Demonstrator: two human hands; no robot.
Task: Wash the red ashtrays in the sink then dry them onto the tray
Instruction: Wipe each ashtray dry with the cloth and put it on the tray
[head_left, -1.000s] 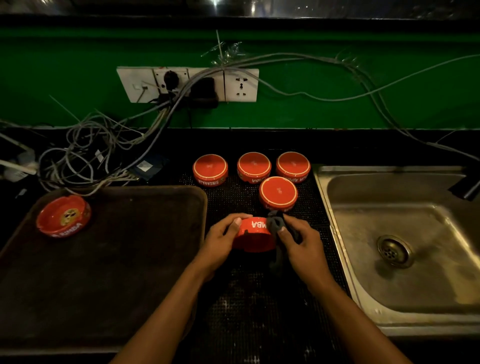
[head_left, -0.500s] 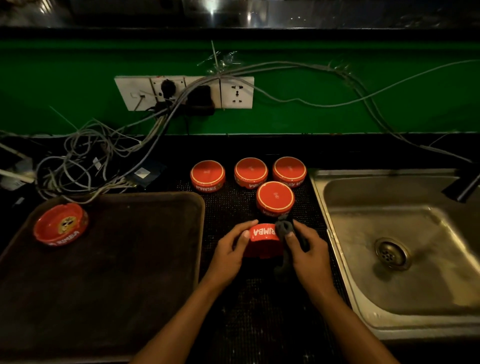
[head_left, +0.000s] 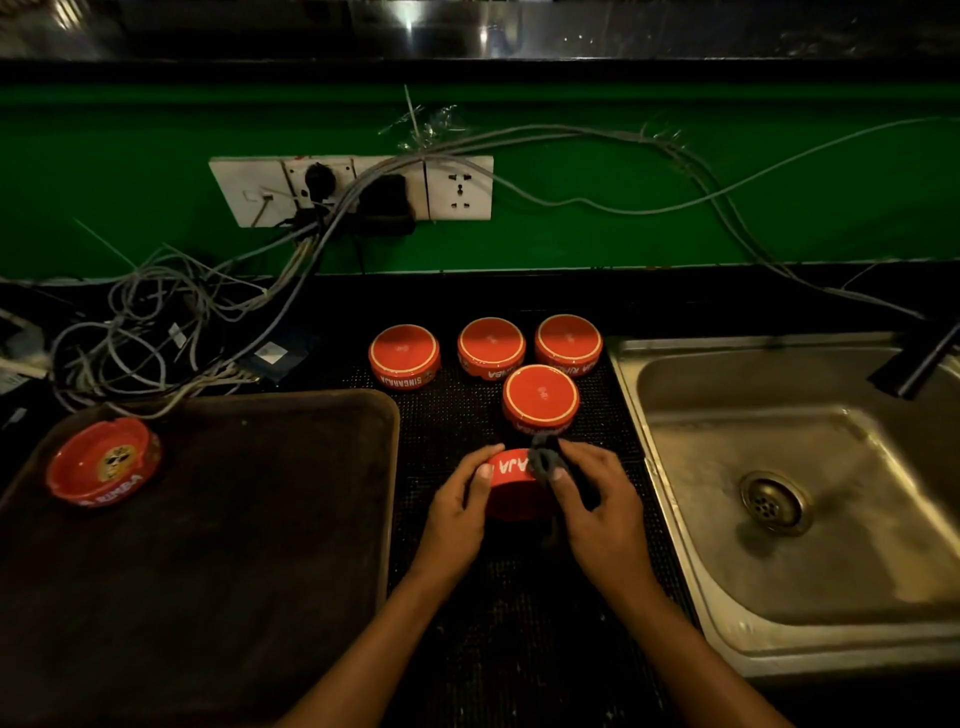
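My left hand (head_left: 457, 506) grips a red ashtray (head_left: 514, 486) by its left side, over the black mat. My right hand (head_left: 597, 506) pinches a dark cloth (head_left: 543, 462) against the ashtray's right rim. Several more red ashtrays sit upside down on the mat behind: one close (head_left: 540, 397) and three in a row (head_left: 491, 347). One red ashtray (head_left: 104, 461) sits upright at the far left corner of the dark tray (head_left: 234, 519). The steel sink (head_left: 789, 499) is on the right.
A tangle of grey cables (head_left: 156, 322) lies behind the tray and runs up to the wall sockets (head_left: 353, 189). A dark tap (head_left: 919, 358) sticks in over the sink's far right corner. The black mat (head_left: 519, 623) runs between tray and sink.
The ashtray has turned in my hands, so different letters face me. The cloth has slid along its rim. My view has tilted down slightly.
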